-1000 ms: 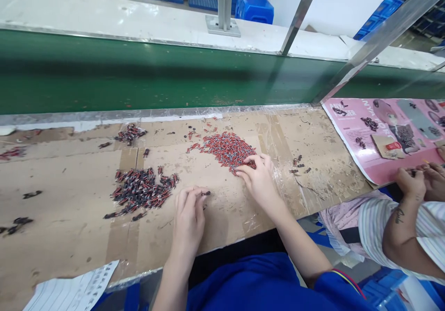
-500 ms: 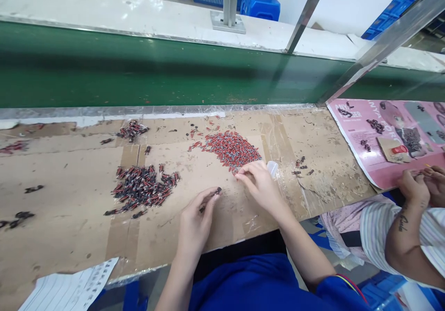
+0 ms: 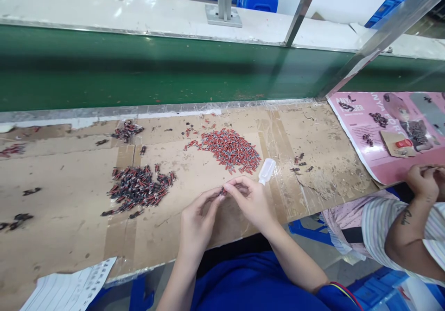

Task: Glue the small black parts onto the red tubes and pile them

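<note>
My left hand and my right hand meet above the cardboard-covered bench, fingertips pinched together on a tiny dark and red part. Just beyond my right hand lies a pile of small red parts. Left of my hands sits a pile of dark and red parts. A small clear plastic bottle lies beside my right hand, touching neither hand.
A green conveyor belt runs along the far side of the bench. Another person's hands work over a pink printed sheet at the right. A printed paper hangs at the near left edge. Loose parts are scattered at the left.
My right hand left the red pile and came toward me to meet my left hand. The clear bottle, hidden before, now lies uncovered.
</note>
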Demonstrator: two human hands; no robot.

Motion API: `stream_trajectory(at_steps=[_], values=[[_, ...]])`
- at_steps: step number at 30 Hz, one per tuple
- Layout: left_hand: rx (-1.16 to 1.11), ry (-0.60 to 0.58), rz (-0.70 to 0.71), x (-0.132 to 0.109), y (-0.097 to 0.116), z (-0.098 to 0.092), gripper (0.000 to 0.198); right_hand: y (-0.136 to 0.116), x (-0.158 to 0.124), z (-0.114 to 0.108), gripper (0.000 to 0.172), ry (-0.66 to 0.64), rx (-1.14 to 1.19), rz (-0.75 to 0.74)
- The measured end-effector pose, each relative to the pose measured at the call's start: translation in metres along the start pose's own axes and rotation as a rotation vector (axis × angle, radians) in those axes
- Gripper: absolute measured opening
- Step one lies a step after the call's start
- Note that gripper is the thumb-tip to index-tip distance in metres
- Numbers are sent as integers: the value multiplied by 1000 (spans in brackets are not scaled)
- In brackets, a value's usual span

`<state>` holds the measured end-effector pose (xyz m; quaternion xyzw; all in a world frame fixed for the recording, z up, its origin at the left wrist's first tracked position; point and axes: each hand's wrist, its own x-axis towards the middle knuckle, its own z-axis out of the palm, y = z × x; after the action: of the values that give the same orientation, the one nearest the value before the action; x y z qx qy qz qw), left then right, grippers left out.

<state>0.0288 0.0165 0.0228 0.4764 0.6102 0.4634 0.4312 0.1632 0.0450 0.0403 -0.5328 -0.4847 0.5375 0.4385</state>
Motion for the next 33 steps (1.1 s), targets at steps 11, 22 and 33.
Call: stream_trajectory(at_steps=[11,22,33], values=[[-189,33,-96,-1,16,8,32,6,-13,9,13,219,-329,-418],[-219,-25,-78,-2,26,7,27,10,-6,-5,23,-9,242,15],[-154,-142,-15,-5,16,22,22,5,-28,-7,21,264,-329,-536]])
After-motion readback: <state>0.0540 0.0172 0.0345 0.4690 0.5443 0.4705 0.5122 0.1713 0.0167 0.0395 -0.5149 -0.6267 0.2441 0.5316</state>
